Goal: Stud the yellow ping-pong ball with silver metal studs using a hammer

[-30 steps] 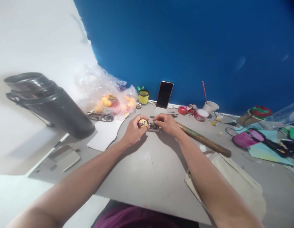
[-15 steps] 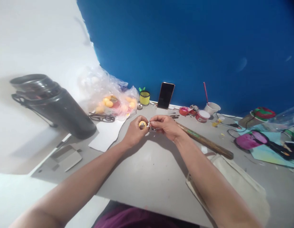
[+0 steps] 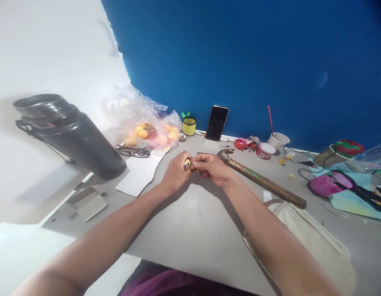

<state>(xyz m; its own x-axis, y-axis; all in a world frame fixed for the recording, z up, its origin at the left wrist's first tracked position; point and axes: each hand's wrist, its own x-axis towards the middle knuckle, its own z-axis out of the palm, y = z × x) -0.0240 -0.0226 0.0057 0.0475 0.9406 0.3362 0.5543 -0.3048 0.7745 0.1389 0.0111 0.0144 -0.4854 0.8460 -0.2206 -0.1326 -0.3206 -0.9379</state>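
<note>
My left hand (image 3: pixel 177 173) is closed around a small yellow ball (image 3: pixel 187 163) with a dark and silvery patch on the side that shows. Against it, my right hand (image 3: pixel 210 167) has its thumb and fingertips pinched together right beside the ball; what they hold, if anything, is too small to make out. Both hands are over the grey table (image 3: pixel 190 222). A claw hammer (image 3: pixel 264 181) with a wooden handle lies just right of my right hand. White paper (image 3: pixel 140 172) lies left of my left hand.
A large dark bottle (image 3: pixel 76 137), glasses (image 3: pixel 133 151) and a plastic bag (image 3: pixel 141 119) with yellow balls are on the left. Behind stand a yellow cup (image 3: pixel 189 126) and a phone (image 3: pixel 216 123). Cloth (image 3: pixel 313 246), a paper cup (image 3: pixel 278 140) and a pink object (image 3: pixel 327 183) are on the right.
My right fingers have come closer to the ball, and my left hand now covers more of it. The hammer head, hidden before, now shows. The view has shifted slightly.
</note>
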